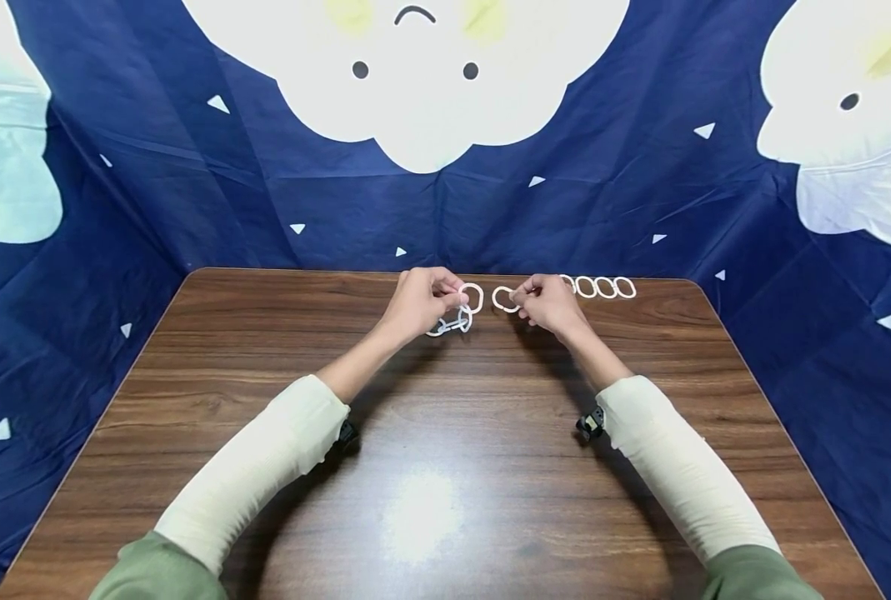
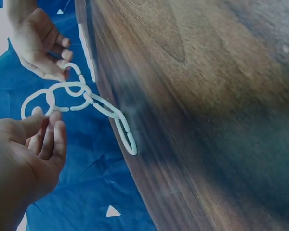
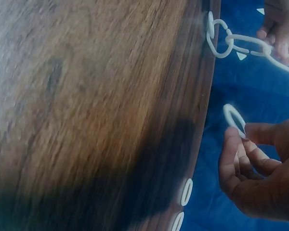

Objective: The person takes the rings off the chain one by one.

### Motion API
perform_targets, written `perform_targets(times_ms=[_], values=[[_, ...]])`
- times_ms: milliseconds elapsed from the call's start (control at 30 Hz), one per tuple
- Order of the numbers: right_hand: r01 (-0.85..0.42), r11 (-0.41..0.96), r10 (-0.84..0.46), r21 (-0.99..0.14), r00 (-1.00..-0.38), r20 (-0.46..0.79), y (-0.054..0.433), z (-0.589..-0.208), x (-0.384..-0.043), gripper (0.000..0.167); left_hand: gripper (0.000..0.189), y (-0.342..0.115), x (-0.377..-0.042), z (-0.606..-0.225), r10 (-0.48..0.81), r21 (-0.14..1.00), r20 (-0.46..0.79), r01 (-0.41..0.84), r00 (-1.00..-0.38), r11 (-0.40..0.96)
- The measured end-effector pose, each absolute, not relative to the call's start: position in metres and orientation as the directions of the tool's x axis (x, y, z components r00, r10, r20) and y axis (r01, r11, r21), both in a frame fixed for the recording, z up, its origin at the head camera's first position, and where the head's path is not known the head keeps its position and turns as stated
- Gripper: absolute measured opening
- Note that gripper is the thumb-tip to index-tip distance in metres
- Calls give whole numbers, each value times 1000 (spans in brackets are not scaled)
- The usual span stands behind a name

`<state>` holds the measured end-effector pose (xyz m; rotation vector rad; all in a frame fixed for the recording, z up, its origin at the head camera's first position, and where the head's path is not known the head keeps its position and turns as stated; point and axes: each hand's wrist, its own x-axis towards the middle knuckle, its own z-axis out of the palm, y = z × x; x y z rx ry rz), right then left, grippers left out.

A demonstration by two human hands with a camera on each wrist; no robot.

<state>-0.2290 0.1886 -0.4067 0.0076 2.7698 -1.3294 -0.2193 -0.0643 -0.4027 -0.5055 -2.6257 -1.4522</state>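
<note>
My left hand pinches the end link of a short chain of white oval plastic links. The chain's other links hang below it, and in the left wrist view its far end reaches the table edge. To the right, my right hand pinches a single white link between thumb and fingers. A small gap separates this link from the chain. Several of the links show a narrow slit in their side in the left wrist view.
Several loose white links lie in a row along the far table edge, right of my right hand. The brown wooden table meets a dark blue cloth backdrop with white clouds and triangles.
</note>
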Motion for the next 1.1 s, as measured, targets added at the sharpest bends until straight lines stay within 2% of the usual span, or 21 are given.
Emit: perform_targets(times_ms=[267, 367, 600, 833, 1100], values=[[-10, 653, -77, -758, -996, -54, 195, -408, -229, 11, 18, -63, -220, -401, 245, 803, 227, 323, -943, 501], [-39, 656, -111, -754, -993, -45, 199, -421, -237, 8, 17, -61, -219, -400, 251, 800, 227, 327, -941, 503], [20, 690, -70, -724, -993, -94, 194, -425, -236, 9, 17, -59, -220, -401, 261, 799, 227, 333, -938, 501], [46, 648, -66, -761, -991, -117, 197, -437, -246, 6, 19, -59, -219, -401, 269, 798, 241, 348, -932, 492], [138, 684, 4, -716, -983, -186, 215, -498, -307, 8, 18, -60, -217, -399, 272, 797, 238, 348, -932, 493]])
